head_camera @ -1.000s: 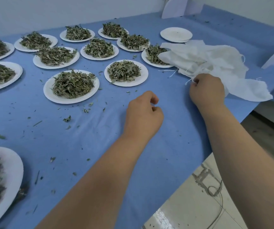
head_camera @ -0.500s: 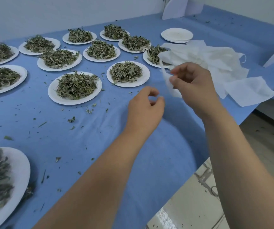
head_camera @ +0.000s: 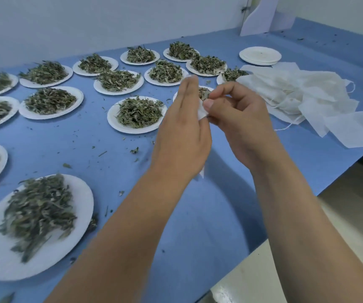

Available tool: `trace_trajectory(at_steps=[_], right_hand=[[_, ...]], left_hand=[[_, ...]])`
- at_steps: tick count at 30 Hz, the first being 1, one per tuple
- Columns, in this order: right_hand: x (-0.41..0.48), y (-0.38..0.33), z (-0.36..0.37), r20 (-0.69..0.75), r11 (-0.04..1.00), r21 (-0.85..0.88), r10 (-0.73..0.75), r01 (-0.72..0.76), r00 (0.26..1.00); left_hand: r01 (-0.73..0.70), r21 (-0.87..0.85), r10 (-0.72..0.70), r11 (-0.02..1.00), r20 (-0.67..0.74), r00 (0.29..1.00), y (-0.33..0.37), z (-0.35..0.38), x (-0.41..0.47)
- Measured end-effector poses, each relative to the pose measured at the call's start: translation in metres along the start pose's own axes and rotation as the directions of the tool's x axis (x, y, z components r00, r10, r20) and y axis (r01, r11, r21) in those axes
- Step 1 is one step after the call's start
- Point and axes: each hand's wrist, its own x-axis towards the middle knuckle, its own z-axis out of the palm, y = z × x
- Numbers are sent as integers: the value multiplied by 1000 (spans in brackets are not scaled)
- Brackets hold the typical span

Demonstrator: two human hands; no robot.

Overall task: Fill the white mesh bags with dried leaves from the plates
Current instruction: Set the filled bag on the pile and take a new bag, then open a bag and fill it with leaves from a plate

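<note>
mesh bag (head_camera: pixel 202 111) now lifted from pile (head_camera: pixel 307 95) right of hands | right hand (head_camera: pixel 241 123) pinches edge, left hand (head_camera: pixel 182 127) flat against it | filling unstarted

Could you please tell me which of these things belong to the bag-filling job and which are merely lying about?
Job: mesh bag pinched by the right hand; pile of mesh bags; plates of dried leaves.
Lying about: stack of empty plates; leaf crumbs; white card.

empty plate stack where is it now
Head view, far right of the blue table: the empty plate stack sits just behind the mesh bag pile.
</note>
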Motion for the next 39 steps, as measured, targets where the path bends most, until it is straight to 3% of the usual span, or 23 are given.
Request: trace_trajectory(at_steps=[6, 11, 14, 17, 20, 26, 33, 39], right_hand=[[-9, -8, 77, 21, 996, -32, -81, 82, 996], [-24, -14, 162, 185, 968, -114, -198, 222, 963], [-36, -20, 213, 229, 920, -222, -274, 324, 934], [-53, -23, 259, 305, 830, -268, -409, 490, 860], [-69, -17, 291, 367, 701, -343, -513, 625, 776], [-104, 3, 336, 496, 568, -360, -555, 740, 668], [-117, 21, 350, 621, 592, -235, -519, 771, 587], [-102, 26, 354, 588, 610, -290, -494, 737, 640]], left_hand=[[72, 18, -68, 997, -151, 986, -23, -83, -24], [65, 2, -60, 998, -357, 932, -33, -178, -54], [91, -39, -99, 995, -467, 879, -36, -235, -75], [117, 104, -43, 988, -540, 840, -42, -287, -105], [171, 176, -51, 969, -537, 842, -49, -315, -130], [330, 165, -199, 929, -530, 824, -80, -335, -177], [382, 366, -190, 848, -463, 866, -101, -341, -196], [350, 370, -184, 860, -415, 891, -115, -335, -187]])
